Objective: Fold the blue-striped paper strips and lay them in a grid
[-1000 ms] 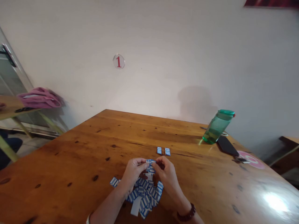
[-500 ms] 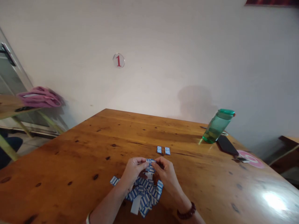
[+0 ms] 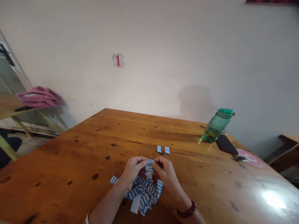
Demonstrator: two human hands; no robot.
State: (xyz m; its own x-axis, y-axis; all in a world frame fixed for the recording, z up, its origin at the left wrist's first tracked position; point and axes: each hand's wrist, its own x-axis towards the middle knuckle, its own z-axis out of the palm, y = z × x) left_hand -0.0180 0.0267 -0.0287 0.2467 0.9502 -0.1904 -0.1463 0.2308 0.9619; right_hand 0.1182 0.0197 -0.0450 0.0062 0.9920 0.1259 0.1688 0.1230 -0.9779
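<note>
Between both hands is a small blue-and-white printed paper card (image 3: 149, 167), pinched at its upper edges. My left hand (image 3: 133, 171) closes thumb and fingers on its left side. On its right side, my right hand (image 3: 164, 170) pinches it the same way. Below the hands lies a loose pile of similar cards (image 3: 144, 194), partly hidden by the left forearm. One blank white piece (image 3: 135, 203) sticks out at the pile's front. Two more cards, a left one (image 3: 159, 149) and a right one (image 3: 167, 150), lie side by side beyond the hands.
On the right of the wooden table (image 3: 77, 161) stand a green bottle (image 3: 217, 126), a dark phone (image 3: 226, 144) and a round pink-and-white disc (image 3: 251, 157) with a small metallic object on it. A pink cloth bundle (image 3: 39, 97) rests on another table at left.
Almost nothing differs. Both hands keep the card in about the same place, and the view has shifted very slightly.
</note>
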